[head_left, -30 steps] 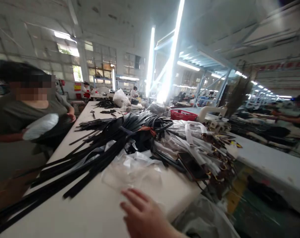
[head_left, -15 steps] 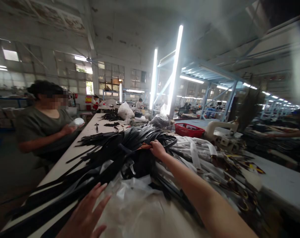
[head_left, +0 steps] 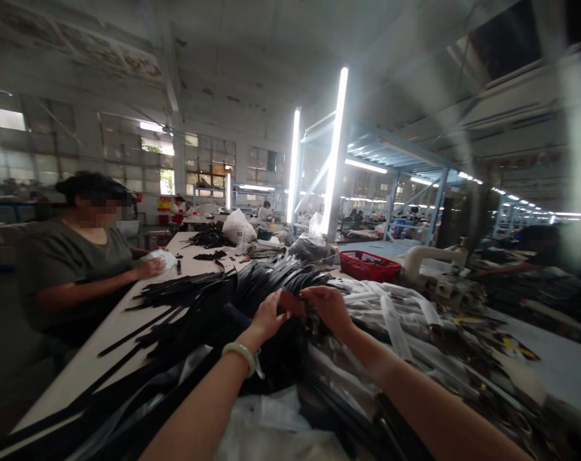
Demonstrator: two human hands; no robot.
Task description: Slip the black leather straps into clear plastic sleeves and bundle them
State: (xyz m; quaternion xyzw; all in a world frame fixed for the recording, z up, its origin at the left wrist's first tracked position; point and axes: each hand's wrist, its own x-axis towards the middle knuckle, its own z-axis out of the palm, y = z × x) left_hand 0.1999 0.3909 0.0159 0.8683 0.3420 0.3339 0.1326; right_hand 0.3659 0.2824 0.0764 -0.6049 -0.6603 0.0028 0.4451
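A small reddish-brown flat piece [head_left: 292, 303] is held up between my hands, over a heap of long black straps [head_left: 276, 275]. My left hand [head_left: 269, 315], with a pale bangle [head_left: 241, 356] on its wrist, grips the left end of the piece between thumb and fingers. At the other end, the fingers of my right hand [head_left: 329, 308] are bent into a pinch at the piece's edge; their exact hold is partly hidden. White-wrapped straps [head_left: 391, 320] lie to the right of my right hand. Clear plastic sheeting [head_left: 266, 422] spreads below my forearms.
A red basket [head_left: 370, 265] stands beyond the straps, with a cream sewing machine [head_left: 434, 272] right of it. Along the left side of the pale table [head_left: 74, 378], a co-worker [head_left: 84, 256] handles a white bundle [head_left: 159, 259]. White and grey bags stand farther back.
My left hand has moved up and forward from the plastic to the reddish-brown piece. My right hand has shifted slightly right and lower. The co-worker's hands have moved forward over the table.
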